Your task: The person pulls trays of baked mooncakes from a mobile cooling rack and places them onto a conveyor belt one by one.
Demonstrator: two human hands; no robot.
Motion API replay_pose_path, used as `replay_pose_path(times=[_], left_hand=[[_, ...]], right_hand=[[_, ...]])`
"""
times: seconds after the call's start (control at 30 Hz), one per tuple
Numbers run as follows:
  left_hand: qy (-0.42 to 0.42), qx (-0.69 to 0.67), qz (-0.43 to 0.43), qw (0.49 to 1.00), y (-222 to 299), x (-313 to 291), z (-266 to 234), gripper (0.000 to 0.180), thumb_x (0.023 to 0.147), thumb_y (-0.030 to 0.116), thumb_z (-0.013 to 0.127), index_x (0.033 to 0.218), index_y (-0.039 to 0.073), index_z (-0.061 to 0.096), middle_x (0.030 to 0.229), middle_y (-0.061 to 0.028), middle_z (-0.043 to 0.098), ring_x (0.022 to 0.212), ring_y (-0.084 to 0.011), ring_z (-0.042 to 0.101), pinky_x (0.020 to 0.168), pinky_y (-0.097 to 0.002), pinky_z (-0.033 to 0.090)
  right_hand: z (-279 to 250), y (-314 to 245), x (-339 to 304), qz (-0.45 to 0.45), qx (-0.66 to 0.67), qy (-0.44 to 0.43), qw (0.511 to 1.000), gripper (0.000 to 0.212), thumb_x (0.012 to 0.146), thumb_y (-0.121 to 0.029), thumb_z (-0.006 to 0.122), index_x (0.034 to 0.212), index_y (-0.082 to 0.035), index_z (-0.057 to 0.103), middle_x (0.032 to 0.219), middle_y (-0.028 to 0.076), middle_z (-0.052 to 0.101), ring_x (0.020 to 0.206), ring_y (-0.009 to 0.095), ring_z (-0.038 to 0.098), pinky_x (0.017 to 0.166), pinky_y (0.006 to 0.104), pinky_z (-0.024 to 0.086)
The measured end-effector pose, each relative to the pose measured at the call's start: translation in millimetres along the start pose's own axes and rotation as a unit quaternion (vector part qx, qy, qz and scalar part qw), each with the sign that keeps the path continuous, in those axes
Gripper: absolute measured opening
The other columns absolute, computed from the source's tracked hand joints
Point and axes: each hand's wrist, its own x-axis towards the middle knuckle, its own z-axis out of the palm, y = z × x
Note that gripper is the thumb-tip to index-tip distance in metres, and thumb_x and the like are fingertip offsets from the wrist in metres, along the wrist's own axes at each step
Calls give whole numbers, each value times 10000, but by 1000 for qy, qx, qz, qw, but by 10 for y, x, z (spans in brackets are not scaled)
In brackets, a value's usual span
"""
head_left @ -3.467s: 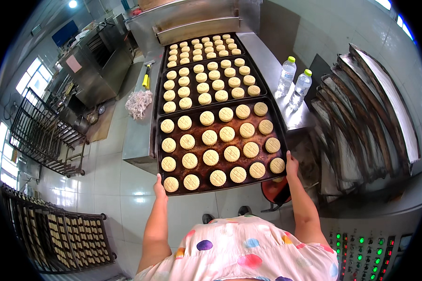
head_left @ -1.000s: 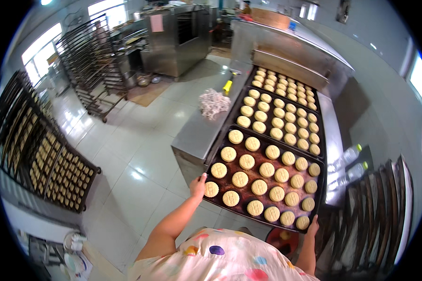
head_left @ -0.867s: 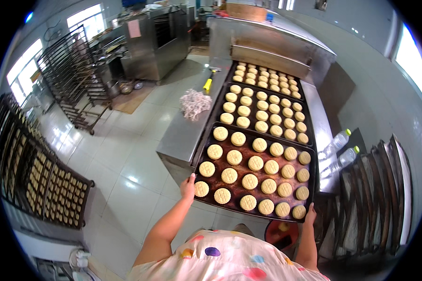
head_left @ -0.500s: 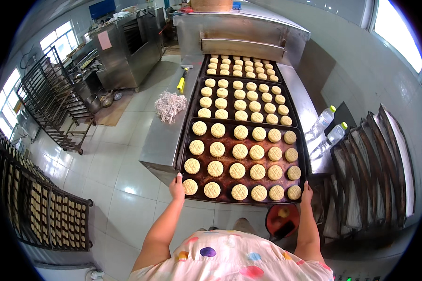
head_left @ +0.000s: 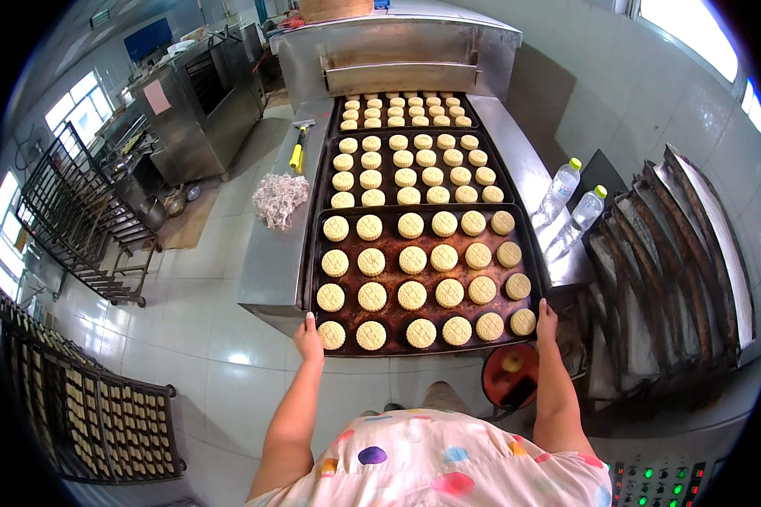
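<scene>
The left hand [head_left: 309, 340] and the right hand [head_left: 548, 323] stand well apart, one at each near corner of the front tray [head_left: 391, 280]. Each grip is closed on the tray's side: the thumb lies at the rim, while the other fingers are mostly hidden, so I cannot tell how they bend underneath. Between both grips the dark tray carries round, stamped cakes [head_left: 412, 295] in four rows of six; the grips touch only the tray. Just below the right grip is a red stool [head_left: 500, 372]. A little beyond the left grip there is the steel worktop [head_left: 271, 266], and the tray reaches out past its near edge. Farther from the left grip lie a whitish shredded bundle [head_left: 281, 201] and a yellow-handled tool [head_left: 296, 158]. Beyond the right grip are two clear bottles [head_left: 559, 193] with yellow-green caps. Straight ahead of the grips, a second tray [head_left: 389, 171] and a third one, also with cakes, lead to a steel machine [head_left: 397, 51].
</scene>
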Motion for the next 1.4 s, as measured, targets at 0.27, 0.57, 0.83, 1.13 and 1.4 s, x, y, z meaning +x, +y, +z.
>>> replay_pose_path(times=[0.27,0.57,0.83,1.13,1.4], left_hand=[[13,58,4,998,-10,-4,12,555,883,472,524,844,-70,634,732,-175,625,681,-267,564,678,-386,431],[16,130,0,991,53,-20,49,585,880,534,450,895,-10,665,848,-233,641,834,-393,605,732,-442,456],[8,167,-20,986,-47,27,34,569,878,548,423,920,35,665,864,-219,640,848,-404,596,734,-459,456],[20,164,9,986,1,7,39,566,880,524,443,892,3,664,826,-226,636,810,-409,593,706,-460,447],[20,167,2,986,50,-14,40,554,881,505,452,881,-7,664,820,-234,634,803,-406,596,704,-459,446]], right_hand=[[51,39,9,-25,-53,21,998,518,916,-410,507,1029,84,616,914,154,661,840,156,560,786,317,444],[-10,328,193,-58,-33,17,998,585,909,-453,501,1014,112,608,905,168,656,810,179,552,770,335,447],[33,249,127,-38,-30,1,999,570,916,-443,497,1024,107,602,907,136,635,804,178,525,773,322,439],[33,276,95,-42,-34,5,999,567,918,-436,495,995,115,606,842,131,634,757,167,514,742,328,441],[57,245,54,-69,-44,26,996,575,911,-440,505,978,121,609,807,148,644,731,159,520,715,332,448]])
